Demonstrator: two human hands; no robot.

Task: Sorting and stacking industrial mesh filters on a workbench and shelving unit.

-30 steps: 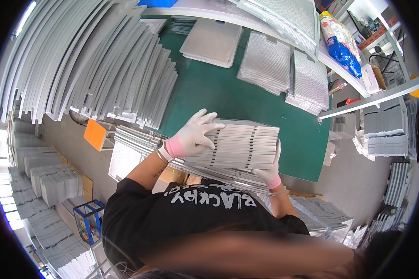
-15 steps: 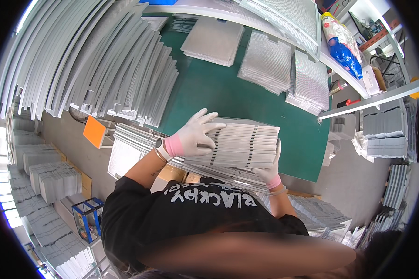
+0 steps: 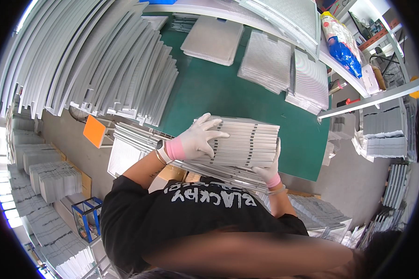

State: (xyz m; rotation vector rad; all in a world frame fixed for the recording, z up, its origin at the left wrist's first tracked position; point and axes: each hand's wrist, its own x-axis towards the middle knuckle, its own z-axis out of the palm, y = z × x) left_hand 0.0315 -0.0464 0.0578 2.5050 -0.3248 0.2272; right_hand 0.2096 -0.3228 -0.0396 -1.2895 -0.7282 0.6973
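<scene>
A stack of slim silver metal-framed panels [image 3: 246, 144] stands at the near edge of the green table [image 3: 200, 88], its edges toward me with rows of small dark slots. My left hand [image 3: 199, 138], in a white glove with a pink cuff, grips the stack's left end, fingers bent over the panel edges. At the other end, my right hand [image 3: 269, 169], gloved alike, holds the lower right corner; its fingers run up the right side and are partly hidden. The stack sits between both hands.
A long row of upright silver panels [image 3: 125, 69] fills the left. Mesh sheet piles [image 3: 214, 39] lie at the table's far side, under a white shelf [image 3: 205, 9]. A blue and yellow bag [image 3: 342, 46] is on that shelf. More panels [image 3: 125, 144] lie left of the stack.
My left hand's fingers have shifted slightly and drawn closer together over the panel edges. The right hand and the stack stay nearly in place.
</scene>
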